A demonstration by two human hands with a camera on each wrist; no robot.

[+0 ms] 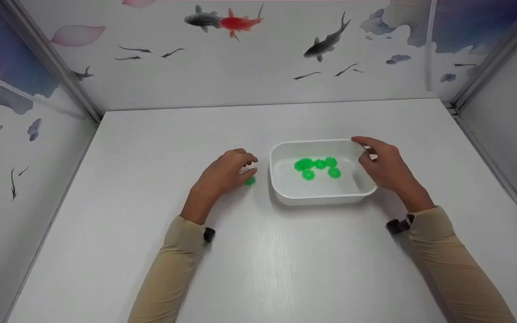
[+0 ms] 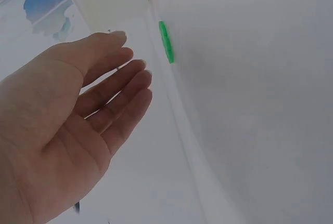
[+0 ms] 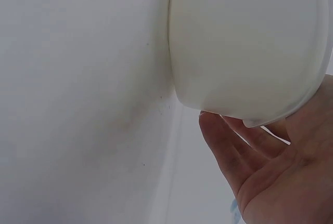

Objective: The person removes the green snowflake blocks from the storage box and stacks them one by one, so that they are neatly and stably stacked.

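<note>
A white rectangular plastic tub [image 1: 321, 201] stands on the table with several green flower-shaped discs [image 1: 308, 175] on its floor. One more green disc [image 1: 250, 181] lies on the table left of the tub, partly hidden under my left hand [image 1: 225, 172]. In the left wrist view that hand [image 2: 78, 115] has its fingers loosely bent and holds nothing; the disc [image 2: 166, 42] appears edge-on, a little apart from the fingertips. My right hand [image 1: 386, 165] holds the tub's right end, fingers at the far corner. Seen from the right wrist, its fingers curve round the tub wall [image 3: 244, 42].
The white table [image 1: 249, 269] carries the tub and the loose disc. A white panel [image 1: 249, 76] printed with fish rises behind the table's back edge, and similar panels [image 1: 11, 148] stand at the sides. Black wrist cameras [image 1: 397, 226] sit below the sleeves.
</note>
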